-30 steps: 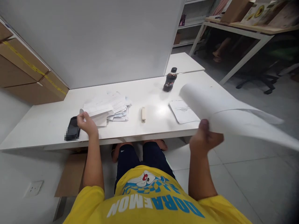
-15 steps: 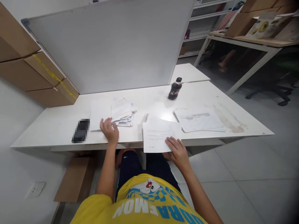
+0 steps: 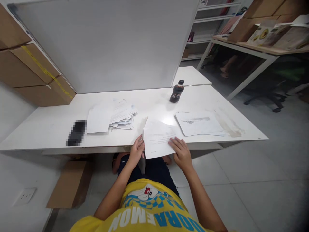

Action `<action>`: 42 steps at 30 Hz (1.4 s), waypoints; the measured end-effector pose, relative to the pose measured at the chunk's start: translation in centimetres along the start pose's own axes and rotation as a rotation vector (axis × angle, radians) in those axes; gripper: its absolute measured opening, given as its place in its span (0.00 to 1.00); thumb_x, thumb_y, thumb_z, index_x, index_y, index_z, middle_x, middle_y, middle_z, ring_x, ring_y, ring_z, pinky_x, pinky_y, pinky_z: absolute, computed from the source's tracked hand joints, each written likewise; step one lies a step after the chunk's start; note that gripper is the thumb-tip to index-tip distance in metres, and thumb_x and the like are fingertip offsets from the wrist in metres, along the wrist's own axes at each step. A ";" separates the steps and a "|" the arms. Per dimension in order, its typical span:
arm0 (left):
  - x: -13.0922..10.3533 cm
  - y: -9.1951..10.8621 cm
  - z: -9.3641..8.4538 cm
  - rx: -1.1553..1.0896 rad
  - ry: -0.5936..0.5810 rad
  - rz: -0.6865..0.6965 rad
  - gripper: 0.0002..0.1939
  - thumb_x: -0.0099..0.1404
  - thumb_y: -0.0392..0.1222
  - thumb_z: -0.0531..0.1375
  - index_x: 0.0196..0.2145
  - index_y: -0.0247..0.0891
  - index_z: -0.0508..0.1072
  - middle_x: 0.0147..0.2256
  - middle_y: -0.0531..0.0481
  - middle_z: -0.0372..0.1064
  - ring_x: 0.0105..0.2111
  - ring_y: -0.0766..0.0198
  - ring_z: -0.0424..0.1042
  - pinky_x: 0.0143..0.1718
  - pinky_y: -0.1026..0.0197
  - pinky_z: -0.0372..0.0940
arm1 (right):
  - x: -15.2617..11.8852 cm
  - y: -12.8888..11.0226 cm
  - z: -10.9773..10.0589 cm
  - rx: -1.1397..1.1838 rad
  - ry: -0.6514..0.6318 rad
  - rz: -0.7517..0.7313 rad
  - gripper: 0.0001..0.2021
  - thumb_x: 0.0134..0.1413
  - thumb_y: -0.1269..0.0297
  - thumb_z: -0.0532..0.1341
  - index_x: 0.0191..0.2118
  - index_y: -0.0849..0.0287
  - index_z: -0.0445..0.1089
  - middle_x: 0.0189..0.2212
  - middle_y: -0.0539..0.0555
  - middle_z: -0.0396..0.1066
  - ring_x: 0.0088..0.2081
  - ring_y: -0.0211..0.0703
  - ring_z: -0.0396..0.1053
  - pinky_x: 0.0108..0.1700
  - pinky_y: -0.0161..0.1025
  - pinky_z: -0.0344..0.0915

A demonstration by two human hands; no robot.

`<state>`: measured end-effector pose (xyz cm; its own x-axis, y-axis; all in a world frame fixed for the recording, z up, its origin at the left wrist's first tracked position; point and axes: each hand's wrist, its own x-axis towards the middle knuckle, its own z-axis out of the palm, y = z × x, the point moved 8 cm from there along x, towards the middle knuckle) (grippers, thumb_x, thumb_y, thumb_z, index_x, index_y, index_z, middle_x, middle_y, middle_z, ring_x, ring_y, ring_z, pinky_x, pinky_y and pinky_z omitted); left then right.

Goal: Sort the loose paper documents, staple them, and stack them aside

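Observation:
Printed paper sheets (image 3: 159, 135) jut past the desk's front edge. My right hand (image 3: 181, 151) is closed on their right side, its fingers lying over the print and the thumb underneath. At the sheets' left edge is my left hand (image 3: 137, 150), its fingers slightly curled and apart; whether it touches the paper is hard to tell. A messy paper stack (image 3: 123, 112) and a blank white sheet (image 3: 98, 119) lie to the left. On the right rests a flatter paper pile (image 3: 200, 124), its top page bearing a circled mark.
A dark soda bottle (image 3: 177, 91) stands upright behind the papers. A pixelated dark object (image 3: 76, 132) lies at the left of the white desk (image 3: 154, 100). Behind rises a whiteboard (image 3: 108, 48), with cardboard boxes (image 3: 43, 71) beside it. Another box (image 3: 67, 183) sits on the floor.
My left hand has moved right, from the blank sheet and messy stack to the left edge of the held sheets. My right hand keeps its hold. The view has shifted slightly.

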<state>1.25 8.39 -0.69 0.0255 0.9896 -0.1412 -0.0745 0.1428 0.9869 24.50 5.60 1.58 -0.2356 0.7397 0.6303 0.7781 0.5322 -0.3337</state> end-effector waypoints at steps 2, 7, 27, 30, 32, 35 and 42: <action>1.3 0.5 0.9 -0.001 0.007 -0.023 0.34 0.62 0.58 0.60 0.59 0.35 0.64 0.30 0.48 0.73 0.17 0.72 0.61 0.14 0.68 0.56 | 0.4 0.5 -0.4 0.010 0.034 0.031 0.28 0.52 0.79 0.49 0.56 0.54 0.68 0.56 0.56 0.70 0.63 0.51 0.60 0.63 0.57 0.57; 2.9 1.5 2.4 0.100 -0.005 0.009 0.19 0.59 0.56 0.62 0.28 0.35 0.70 0.19 0.57 0.63 0.14 0.73 0.57 0.14 0.68 0.54 | 0.6 1.7 -0.6 -0.024 0.086 0.163 0.28 0.50 0.78 0.48 0.55 0.55 0.69 0.56 0.56 0.70 0.63 0.53 0.59 0.62 0.60 0.56; -5.6 -3.1 5.2 -0.467 -0.148 -0.261 0.29 0.54 0.45 0.70 0.51 0.33 0.68 0.44 0.39 0.76 0.41 0.49 0.79 0.44 0.52 0.72 | 1.1 -3.5 0.2 -0.203 -0.286 0.013 0.22 0.57 0.73 0.54 0.58 0.59 0.67 0.56 0.58 0.70 0.58 0.54 0.64 0.58 0.52 0.59; -5.1 -3.2 4.5 -0.448 -0.044 -0.284 0.29 0.58 0.49 0.67 0.53 0.31 0.67 0.42 0.38 0.77 0.37 0.51 0.79 0.42 0.51 0.73 | 0.5 -3.5 -0.1 -0.135 -0.300 -0.002 0.22 0.60 0.67 0.55 0.60 0.57 0.64 0.59 0.59 0.67 0.60 0.54 0.62 0.59 0.53 0.58; -5.0 -3.4 3.7 -0.437 0.018 -0.305 0.27 0.60 0.51 0.65 0.51 0.29 0.68 0.38 0.38 0.78 0.33 0.52 0.80 0.38 0.54 0.74 | -0.1 -3.7 -0.3 -0.030 -0.305 -0.022 0.21 0.60 0.61 0.58 0.58 0.55 0.66 0.58 0.59 0.67 0.61 0.55 0.61 0.59 0.54 0.58; -5.4 -3.9 2.7 -0.492 0.038 -0.339 0.25 0.59 0.49 0.66 0.49 0.30 0.70 0.37 0.39 0.78 0.32 0.54 0.79 0.33 0.59 0.73 | -0.9 -2.8 -1.4 0.162 -0.108 0.162 0.14 0.59 0.56 0.60 0.48 0.53 0.71 0.50 0.58 0.72 0.58 0.54 0.64 0.58 0.54 0.59; -8.0 -6.4 -1.5 -0.460 0.144 -0.407 0.23 0.50 0.48 0.72 0.40 0.35 0.73 0.35 0.44 0.77 0.30 0.59 0.78 0.27 0.65 0.69 | -6.0 1.2 3.3 0.772 0.165 1.128 0.24 0.45 0.48 0.65 0.45 0.57 0.67 0.39 0.58 0.73 0.42 0.50 0.70 0.44 0.49 0.68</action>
<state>0.02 -0.38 -5.99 0.0097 0.8420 -0.5393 -0.5092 0.4684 0.7221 24.93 3.16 -4.94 0.4152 0.8913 -0.1821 -0.0304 -0.1865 -0.9820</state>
